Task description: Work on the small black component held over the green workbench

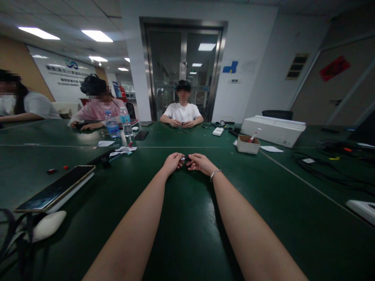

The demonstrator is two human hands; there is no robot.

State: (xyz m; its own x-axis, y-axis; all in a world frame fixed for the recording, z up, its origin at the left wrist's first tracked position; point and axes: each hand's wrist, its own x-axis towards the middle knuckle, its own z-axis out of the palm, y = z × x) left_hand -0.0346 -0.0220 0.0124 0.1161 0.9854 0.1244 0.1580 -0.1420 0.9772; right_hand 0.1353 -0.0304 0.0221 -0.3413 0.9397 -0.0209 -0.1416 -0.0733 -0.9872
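Observation:
A small black object with a silver end [184, 158] is pinched between my two hands, just above the green table. My left hand [172, 163] has its thumb and fingers closed at the silver end. At the black end, my right hand [202, 164] grips with thumb and forefinger, its other fingers curled below. A metal bracelet [215, 174] circles my right wrist. My fingers cover much of the object, and it is too small for me to tell its exact kind.
Left on the green table [187, 242] lie a large phone [58, 187], crumpled paper [121, 151] and two water bottles [118, 124]. To the right are a small open box [248, 145], a long white box [272, 130] and black cables [319, 168]. A person [182, 111] sits opposite; others sit left.

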